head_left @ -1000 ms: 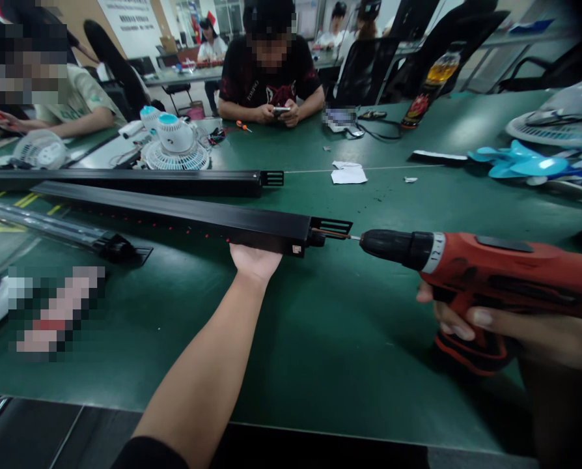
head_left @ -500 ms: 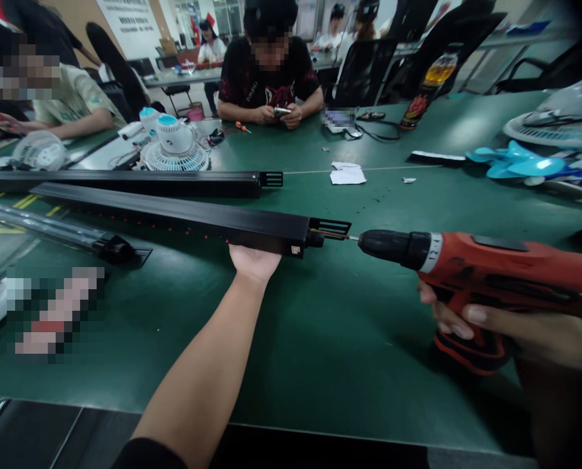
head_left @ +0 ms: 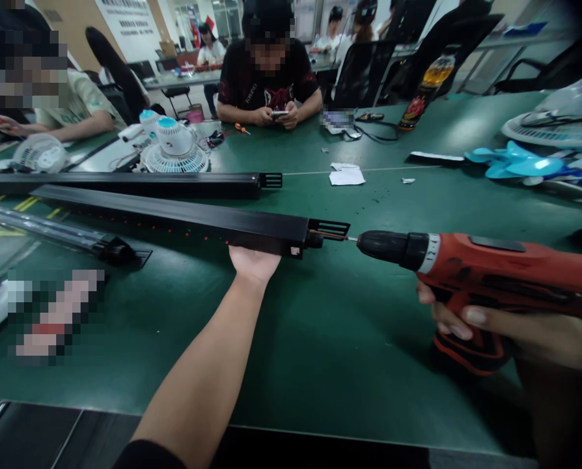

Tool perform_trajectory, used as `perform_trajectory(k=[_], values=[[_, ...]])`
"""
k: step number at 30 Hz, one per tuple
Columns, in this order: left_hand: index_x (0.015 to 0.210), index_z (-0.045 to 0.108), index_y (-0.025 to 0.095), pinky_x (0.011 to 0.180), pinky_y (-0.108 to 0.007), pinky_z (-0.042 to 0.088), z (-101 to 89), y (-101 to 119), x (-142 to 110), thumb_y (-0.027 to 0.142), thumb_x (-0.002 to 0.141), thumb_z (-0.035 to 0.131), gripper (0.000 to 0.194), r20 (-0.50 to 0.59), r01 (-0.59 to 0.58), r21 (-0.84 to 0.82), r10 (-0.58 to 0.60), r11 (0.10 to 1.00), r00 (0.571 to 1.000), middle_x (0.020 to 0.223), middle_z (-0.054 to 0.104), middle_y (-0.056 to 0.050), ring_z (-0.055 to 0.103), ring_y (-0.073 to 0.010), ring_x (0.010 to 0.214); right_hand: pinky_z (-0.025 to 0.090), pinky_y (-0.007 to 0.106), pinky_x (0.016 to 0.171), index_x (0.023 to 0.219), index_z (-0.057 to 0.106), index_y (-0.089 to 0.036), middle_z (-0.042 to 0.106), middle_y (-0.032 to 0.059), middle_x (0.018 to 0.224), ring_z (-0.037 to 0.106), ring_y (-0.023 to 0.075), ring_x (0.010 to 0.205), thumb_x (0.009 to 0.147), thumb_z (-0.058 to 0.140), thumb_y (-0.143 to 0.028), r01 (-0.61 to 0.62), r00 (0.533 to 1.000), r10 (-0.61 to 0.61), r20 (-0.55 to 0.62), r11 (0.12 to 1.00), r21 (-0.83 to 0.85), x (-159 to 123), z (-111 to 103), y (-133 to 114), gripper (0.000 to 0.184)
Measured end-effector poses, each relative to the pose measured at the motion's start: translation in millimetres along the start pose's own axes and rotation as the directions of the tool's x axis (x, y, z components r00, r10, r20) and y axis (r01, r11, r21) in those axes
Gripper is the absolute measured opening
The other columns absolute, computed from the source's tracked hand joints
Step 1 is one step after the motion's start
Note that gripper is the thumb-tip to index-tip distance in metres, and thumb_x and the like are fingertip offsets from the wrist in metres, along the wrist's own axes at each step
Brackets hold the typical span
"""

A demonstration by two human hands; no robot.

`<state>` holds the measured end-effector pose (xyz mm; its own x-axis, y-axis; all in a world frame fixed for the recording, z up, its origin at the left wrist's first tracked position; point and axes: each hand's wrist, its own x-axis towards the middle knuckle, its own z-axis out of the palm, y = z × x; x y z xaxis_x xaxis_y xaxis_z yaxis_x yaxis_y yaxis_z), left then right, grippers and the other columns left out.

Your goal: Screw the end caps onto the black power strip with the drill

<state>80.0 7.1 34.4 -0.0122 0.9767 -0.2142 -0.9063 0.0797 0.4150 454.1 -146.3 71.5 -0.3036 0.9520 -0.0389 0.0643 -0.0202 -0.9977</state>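
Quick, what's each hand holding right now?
Left hand: under the black bar, touching it; fingers hidden, so grip can't be told.
Right hand: closed around the red drill.

Big green table point(head_left: 320, 326), kinda shiny, w/ yellow markings point(head_left: 26, 203) on the L. On it: long blk bar point(head_left: 174, 184) across the far L side, shiny strip point(head_left: 51, 225) w/ a blk end nearer in, wht/blue fan parts point(head_left: 174, 146) behind the bar, orange screwdriver point(head_left: 242, 128), wht paper scrap point(head_left: 347, 174) approx mid, blue fan blade point(head_left: 520, 159) over R, bottle point(head_left: 411, 114) w/ amber liq nr the far edge.
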Motion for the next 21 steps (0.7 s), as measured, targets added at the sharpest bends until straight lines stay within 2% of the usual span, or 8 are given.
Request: perform_trajectory(k=[5, 9, 16, 18, 21], values=[[0.148, 0.083, 0.024, 0.142, -0.062, 0.06, 3.8, 1.0, -2.1, 0.045, 0.127, 0.034, 0.058, -0.018, 0.01, -0.018, -0.011, 1.0, 1.0, 0.15, 0.088, -0.017, 0.077, -0.0393, 0.162, 0.058, 0.022, 0.045, 0.135, 0.093, -0.028, 0.08, 0.0055, 0.078, 0.069, 0.0169, 0.055, 0.116, 0.094, -0.046, -0.012, 0.998, 0.011, 0.062, 1.0, 0.012, 0.5, -4.5, 4.4, 0.026], [0.146, 0.084, 0.024, 0.142, -0.06, 0.061, 3.4, 1.0, -2.5, 0.044, 0.126, 0.037, 0.055, -0.01, 0.012, -0.016, -0.012, 1.0, 1.0, 0.157, 0.086, -0.018, 0.076, -0.0392, 0.163, 0.061, 0.024, 0.046, 0.136, 0.092, -0.027, 0.081, 0.0061, 0.081, 0.069, 0.0173, 0.055, 0.115, 0.095, -0.048, -0.026, 0.998, 0.025, 0.051, 1.0, 0.011, 0.2, -4.4, 6.3, 0.03], [0.149, 0.084, 0.025, 0.141, -0.06, 0.06, 1.4, 0.2, -1.0, 0.043, 0.127, 0.033, 0.058, 0.002, 0.0, -0.004, 0.0, 1.0, 1.0, 0.15, 0.088, -0.017, 0.077, -0.0384, 0.161, 0.058, 0.027, 0.044, 0.133, 0.094, -0.026, 0.081, 0.0066, 0.078, 0.064, 0.0164, 0.049, 0.109, 0.1, -0.05, 0.0, 0.998, -0.001, 0.055, 1.0, 0.025, 2.2, -1.7, -0.7, 0.035], [0.149, 0.083, 0.025, 0.141, -0.06, 0.061, 1.3, 0.3, -0.7, 0.044, 0.127, 0.032, 0.059, -0.001, 0.004, -0.002, -0.004, 1.0, 1.0, 0.151, 0.088, -0.017, 0.077, -0.0384, 0.16, 0.059, 0.029, 0.043, 0.132, 0.095, -0.025, 0.083, 0.0089, 0.082, 0.063, 0.0163, 0.046, 0.105, 0.104, -0.048, -0.024, 0.997, 0.019, 0.07, 0.998, 0.06, 1.3, -1.5, -2.5, 0.037], [0.15, 0.083, 0.024, 0.14, -0.059, 0.062, 1.1, 0.1, -0.8, 0.046, 0.127, 0.033, 0.059, 0.008, 0.006, 0.003, -0.006, 1.0, 1.0, 0.156, 0.086, -0.018, 0.076, -0.0388, 0.161, 0.06, 0.032, 0.043, 0.134, 0.095, -0.028, 0.081, 0.0072, 0.081, 0.061, 0.0173, 0.047, 0.103, 0.106, -0.049, -0.075, 0.993, 0.061, 0.104, 0.988, 0.136, -0.8, -1.6, -2.5, 0.04]])
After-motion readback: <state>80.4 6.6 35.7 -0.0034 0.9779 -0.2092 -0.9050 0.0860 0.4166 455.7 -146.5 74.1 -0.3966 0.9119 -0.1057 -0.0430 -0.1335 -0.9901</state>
